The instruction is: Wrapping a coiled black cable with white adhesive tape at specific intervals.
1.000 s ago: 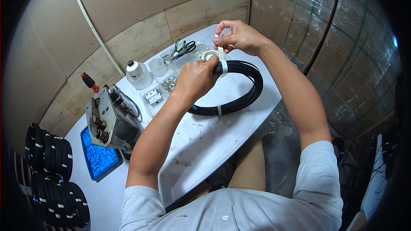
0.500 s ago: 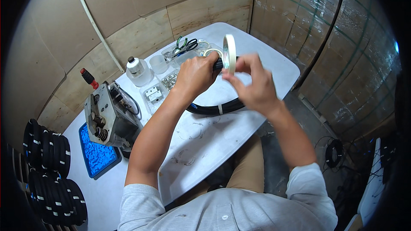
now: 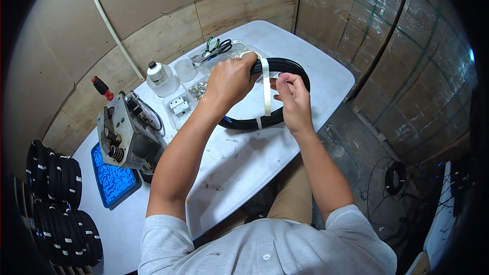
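My left hand (image 3: 232,81) is closed round the upper left of a coil of black cable (image 3: 290,66), holding it tilted up off the white table. A cream strip of masking tape (image 3: 266,89) crosses the coil's top beside my left fingers and hangs down through its middle. Whether this is a pulled length or the roll seen edge-on, I cannot tell. My right hand (image 3: 295,99) is just right of the tape, inside the coil's right side, its fingers half bent and apart. A short pale tape band (image 3: 259,122) wraps the coil's lower side.
Left of my arm stands a metal press machine (image 3: 130,132) by a tray of blue pieces (image 3: 114,181). Taped black coils (image 3: 63,229) are stacked at far left. Behind my left hand are a white bottle (image 3: 160,79), small metal parts (image 3: 197,90) and scissors (image 3: 221,48).
The tape roll that my right hand held upright above the coil is now a strip hanging across it. My right hand has moved lower, and more of the coil shows.
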A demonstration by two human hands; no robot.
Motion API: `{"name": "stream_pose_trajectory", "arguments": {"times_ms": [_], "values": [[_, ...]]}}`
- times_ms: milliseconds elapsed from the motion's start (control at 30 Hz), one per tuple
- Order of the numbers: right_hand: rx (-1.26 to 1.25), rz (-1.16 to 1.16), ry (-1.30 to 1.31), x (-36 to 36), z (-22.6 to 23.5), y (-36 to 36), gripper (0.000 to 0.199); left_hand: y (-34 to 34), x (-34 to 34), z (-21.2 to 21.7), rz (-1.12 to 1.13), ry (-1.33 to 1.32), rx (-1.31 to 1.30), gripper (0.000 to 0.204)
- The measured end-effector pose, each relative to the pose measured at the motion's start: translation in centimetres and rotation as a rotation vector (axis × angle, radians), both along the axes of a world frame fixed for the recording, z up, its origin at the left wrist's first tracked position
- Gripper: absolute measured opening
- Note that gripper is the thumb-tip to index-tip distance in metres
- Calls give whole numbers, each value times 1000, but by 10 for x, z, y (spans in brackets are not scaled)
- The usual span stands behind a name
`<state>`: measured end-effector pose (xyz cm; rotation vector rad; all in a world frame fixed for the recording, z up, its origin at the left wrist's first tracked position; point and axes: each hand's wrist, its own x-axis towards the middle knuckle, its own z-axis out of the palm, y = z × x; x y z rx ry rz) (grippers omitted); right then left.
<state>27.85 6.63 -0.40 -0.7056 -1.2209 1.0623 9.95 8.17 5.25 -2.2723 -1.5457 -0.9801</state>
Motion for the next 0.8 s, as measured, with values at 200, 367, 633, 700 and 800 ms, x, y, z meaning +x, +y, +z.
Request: {"name": "stream_pose_trajectory", "arguments": {"times_ms": [200, 367, 633, 700, 800], "values": [[-233, 103, -29, -17, 21, -3, 35, 1, -3, 0, 67, 10, -33, 25], [-319, 133, 13, -17, 24, 2, 29, 4, -1, -1, 27, 22, -13, 26], [-360, 224, -23, -3, 46, 1, 19, 8, 3, 3, 19, 51, -32, 28], [-373, 258, 26, -1, 58, -1, 19, 8, 6, 4, 59, 53, -65, 29], [-398, 298, 58, -4, 64, -6, 20, 8, 4, 3, 64, 47, -66, 29]]}}
